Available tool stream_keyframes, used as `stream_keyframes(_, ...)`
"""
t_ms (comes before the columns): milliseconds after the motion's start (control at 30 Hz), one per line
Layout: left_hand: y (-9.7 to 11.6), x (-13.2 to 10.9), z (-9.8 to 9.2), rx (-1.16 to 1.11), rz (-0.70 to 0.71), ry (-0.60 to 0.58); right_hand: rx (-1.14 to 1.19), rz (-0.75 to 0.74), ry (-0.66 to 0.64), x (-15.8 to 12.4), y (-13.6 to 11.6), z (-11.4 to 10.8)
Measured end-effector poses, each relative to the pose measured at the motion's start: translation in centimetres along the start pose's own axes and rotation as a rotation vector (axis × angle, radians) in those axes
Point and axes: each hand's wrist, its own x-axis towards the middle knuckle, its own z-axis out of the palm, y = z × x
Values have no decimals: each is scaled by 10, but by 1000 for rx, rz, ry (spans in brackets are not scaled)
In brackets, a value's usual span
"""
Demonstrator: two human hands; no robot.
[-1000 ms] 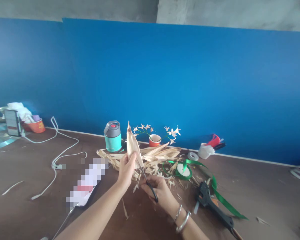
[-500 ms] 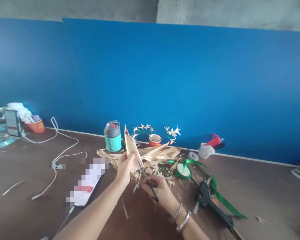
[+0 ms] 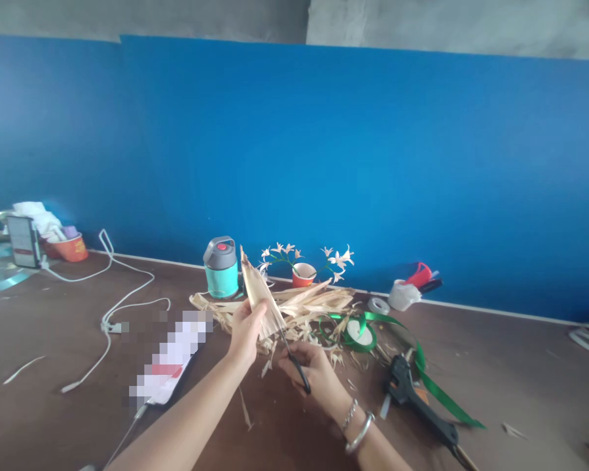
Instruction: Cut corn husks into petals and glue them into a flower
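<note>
Between its thumb and fingers, my left hand (image 3: 246,330) grips a pale dried husk (image 3: 261,292), its narrow tip pointing up and a little left. My right hand (image 3: 307,373) is closed round the black handles of a pair of scissors (image 3: 299,371). The blades meet the lower right edge of the husk; how far they are apart is too small to tell. Behind both hands lies a heap of dried husks (image 3: 324,301), with small scraps (image 3: 267,366) scattered below it.
A turquoise jar (image 3: 221,275) and an orange cup (image 3: 303,275) with white flowers stand near the wall. Green ribbon (image 3: 360,335) and a black glue gun (image 3: 417,402) lie right. A phone (image 3: 169,373) and white cables (image 3: 107,320) lie left.
The husk in my left hand has tilted slightly, its tip shifting left. My right hand has barely moved and still holds the scissors at the husk's lower edge.
</note>
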Motion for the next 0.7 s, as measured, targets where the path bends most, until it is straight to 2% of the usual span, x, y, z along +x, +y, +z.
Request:
stream_keyframes(200, 0, -2, 1, -14, -1, -5, -13, -33, 20, -1, -6, 1)
stream_keyframes(700, -4, -2, -1, 46, -22, -23, 20, -10, 58, -1, -8, 1)
